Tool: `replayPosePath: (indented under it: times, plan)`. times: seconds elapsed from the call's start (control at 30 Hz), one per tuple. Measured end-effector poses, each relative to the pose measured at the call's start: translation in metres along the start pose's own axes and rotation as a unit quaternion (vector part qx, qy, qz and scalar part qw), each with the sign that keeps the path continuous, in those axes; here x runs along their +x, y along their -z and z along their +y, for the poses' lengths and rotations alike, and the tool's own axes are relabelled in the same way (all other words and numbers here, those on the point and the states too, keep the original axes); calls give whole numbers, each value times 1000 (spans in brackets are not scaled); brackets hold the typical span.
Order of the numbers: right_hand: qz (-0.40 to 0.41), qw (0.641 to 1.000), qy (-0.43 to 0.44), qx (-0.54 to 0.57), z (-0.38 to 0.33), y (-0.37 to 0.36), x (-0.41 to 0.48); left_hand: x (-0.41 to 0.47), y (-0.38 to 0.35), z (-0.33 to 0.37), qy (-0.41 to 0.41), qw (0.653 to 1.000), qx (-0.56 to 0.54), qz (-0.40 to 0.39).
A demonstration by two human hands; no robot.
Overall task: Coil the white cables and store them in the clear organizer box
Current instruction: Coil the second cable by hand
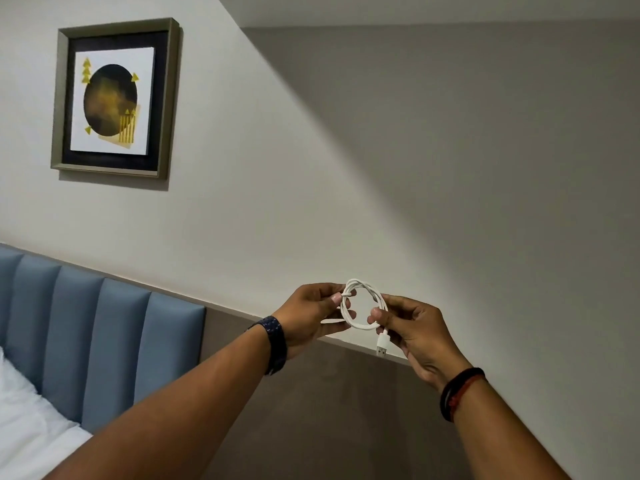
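between both hands, coiled white cable (360,306)

Behind our left hand (308,317), toward 7 o'clock in the view, we wear a broad dark blue wristband of small glossy links (275,344). Behind our right hand (415,327), toward 5 o'clock, sit thin black cord bands (444,401) beside a red thread (464,388). Our left forearm (194,410) and right forearm (502,441) are bare.

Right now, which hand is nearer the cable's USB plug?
Right. The USB plug hangs just beside the right hand, which pinches the coil; the left hand grips the coil's far side.
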State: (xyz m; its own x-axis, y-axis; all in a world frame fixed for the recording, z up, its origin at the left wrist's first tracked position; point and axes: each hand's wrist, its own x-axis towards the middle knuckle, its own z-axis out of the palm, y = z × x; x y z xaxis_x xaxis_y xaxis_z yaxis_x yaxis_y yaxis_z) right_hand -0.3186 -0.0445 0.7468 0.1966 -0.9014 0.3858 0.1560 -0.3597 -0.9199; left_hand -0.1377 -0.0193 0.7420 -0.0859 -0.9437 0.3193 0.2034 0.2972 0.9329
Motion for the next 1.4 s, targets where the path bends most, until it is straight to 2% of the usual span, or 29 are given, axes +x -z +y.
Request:
replayPosePath:
  times: [0.17, 0.3, 0.4, 0.53, 0.63, 0.83, 1.0, 1.2, 1.3, 1.4]
  plan:
    - [32, 999, 6, -12, 4, 0, 1, -1, -17, -3, 18, 998, 13, 54]
    - [44, 999, 2, -17, 8, -2, 0, -2, -35, -2, -13, 992, 57, 116]
    - [45, 999, 4, -19, 9, -4, 0, -1, -39, -4, -25, 989, 65, 131]
    - [23, 1000, -4, -18, 4, -5, -3, 4, -41, -7, -31, 983, 100, 152]
    - [6, 1000, -6, -5, -2, -4, -7, 9, -41, -7, -20, 985, 55, 164]
    - [86, 990, 83, -70, -5, -5, -8, 10, -45, -4, -2, 988, -36, 149]
    - [148, 956, 159, -199, -4, -12, -4, 10, -46, -3, -6, 986, -63, 152]
    - [168, 945, 120, -255, -7, -33, -10, 12, -48, -6, -31, 986, -54, 155]
    - [181, 956, 79, -217, -10, -36, -8, 12, -45, -8, -58, 987, -6, 150]
    - [206, 968, 46, -136, -8, -33, -5, 10, -44, -10, -90, 981, 89, 148]
